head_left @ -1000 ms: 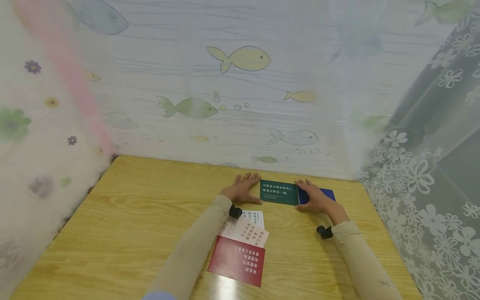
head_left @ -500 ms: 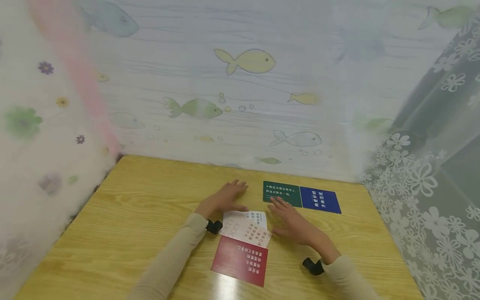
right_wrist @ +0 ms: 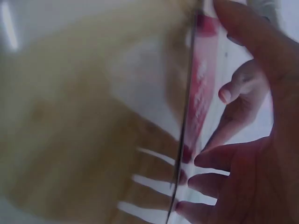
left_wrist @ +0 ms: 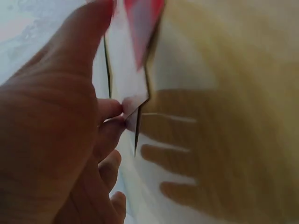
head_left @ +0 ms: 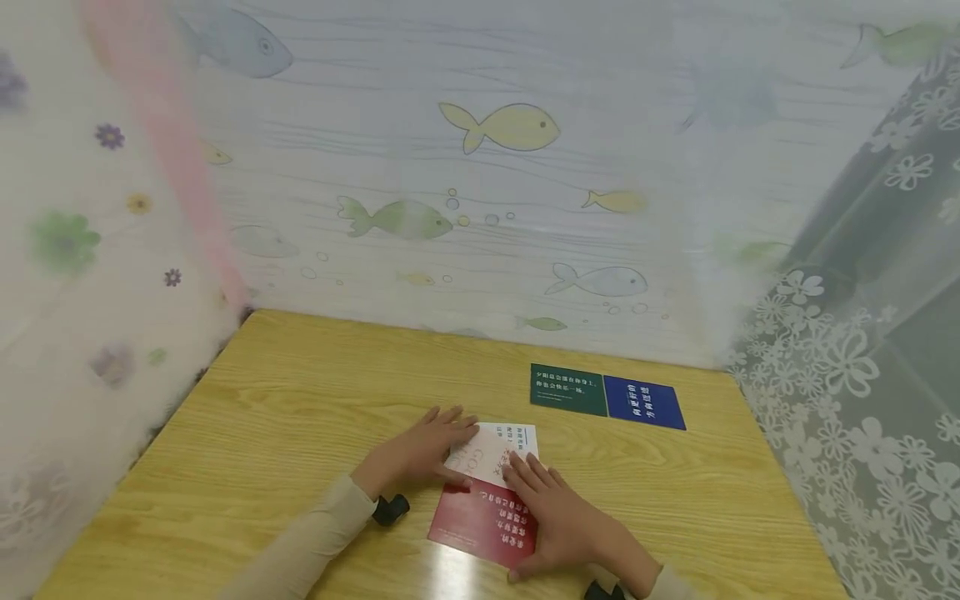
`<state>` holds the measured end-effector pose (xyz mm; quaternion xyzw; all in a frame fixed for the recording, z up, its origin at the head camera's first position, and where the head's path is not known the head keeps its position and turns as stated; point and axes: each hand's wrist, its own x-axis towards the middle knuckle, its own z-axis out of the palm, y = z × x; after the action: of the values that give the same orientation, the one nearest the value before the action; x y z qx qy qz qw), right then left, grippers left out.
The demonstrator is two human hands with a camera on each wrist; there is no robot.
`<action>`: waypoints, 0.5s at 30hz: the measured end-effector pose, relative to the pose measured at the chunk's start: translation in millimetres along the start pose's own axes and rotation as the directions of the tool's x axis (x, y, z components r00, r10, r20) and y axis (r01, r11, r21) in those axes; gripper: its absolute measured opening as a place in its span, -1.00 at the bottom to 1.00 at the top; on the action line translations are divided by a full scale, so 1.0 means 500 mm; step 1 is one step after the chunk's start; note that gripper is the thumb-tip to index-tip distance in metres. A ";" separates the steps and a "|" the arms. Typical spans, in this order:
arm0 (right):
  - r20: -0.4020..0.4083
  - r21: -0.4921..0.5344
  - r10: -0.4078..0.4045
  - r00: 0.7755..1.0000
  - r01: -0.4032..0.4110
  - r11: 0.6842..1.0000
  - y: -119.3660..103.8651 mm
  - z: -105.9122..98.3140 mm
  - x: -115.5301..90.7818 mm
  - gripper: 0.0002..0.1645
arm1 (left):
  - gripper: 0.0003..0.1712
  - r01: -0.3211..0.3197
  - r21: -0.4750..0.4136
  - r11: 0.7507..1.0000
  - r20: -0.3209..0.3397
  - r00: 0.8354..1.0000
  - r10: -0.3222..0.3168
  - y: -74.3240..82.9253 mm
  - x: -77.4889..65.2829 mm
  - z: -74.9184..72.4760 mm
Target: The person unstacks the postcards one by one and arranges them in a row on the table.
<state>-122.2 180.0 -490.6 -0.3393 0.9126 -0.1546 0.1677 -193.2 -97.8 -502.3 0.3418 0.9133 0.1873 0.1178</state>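
- Fish-print fabric (head_left: 495, 175) hangs behind your wood-grain surface (head_left: 337, 383) in the head view, with flower-patterned lace (head_left: 847, 350) on the right.
- Head view: a second ago your hands flanked the green card (head_left: 581, 406); now both have come down to the red card (head_left: 480, 525), the pale card with pink lettering (head_left: 471, 460) and the white card (head_left: 517, 433), which lie together near you. Your left hand (head_left: 416, 450) touches their left side, your right hand (head_left: 558, 521) their right, fingers extended, neither clenched. The green card and blue card (head_left: 663, 406) lie side by side, let go, so your work now sits with the red and pale group. Your right hand covers its right edge, so you cannot judge its alignment there.
- Left wrist view: your thumb is by the red end and two fingertips touch a pale corner, without curling around it.
- Right wrist view: your fingertips line the red card's edge, straight rather than gripping; your left hand shows opposite.
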 end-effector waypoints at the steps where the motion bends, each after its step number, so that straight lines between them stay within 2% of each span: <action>1: 0.003 -0.008 0.004 1.000 -0.004 1.000 -0.001 0.003 -0.001 0.53 | 0.04 0.002 -0.005 1.000 -0.004 1.000 -0.002 0.003 -0.007 0.004; 10: -0.021 -0.040 0.008 1.000 -0.009 0.999 -0.007 0.015 -0.009 0.26 | -0.03 -0.036 0.025 0.999 -0.051 0.998 0.037 0.027 -0.062 0.018; 15: -0.061 -0.039 0.011 0.998 -0.013 0.999 -0.006 0.017 -0.007 0.20 | -0.04 -0.016 0.151 0.988 -0.055 0.998 0.025 0.051 -0.091 0.021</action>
<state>-114.3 178.8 -496.4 -0.3321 0.9222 -0.1457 0.1341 -140.9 -107.7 -497.1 0.3537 0.9243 0.1287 0.0641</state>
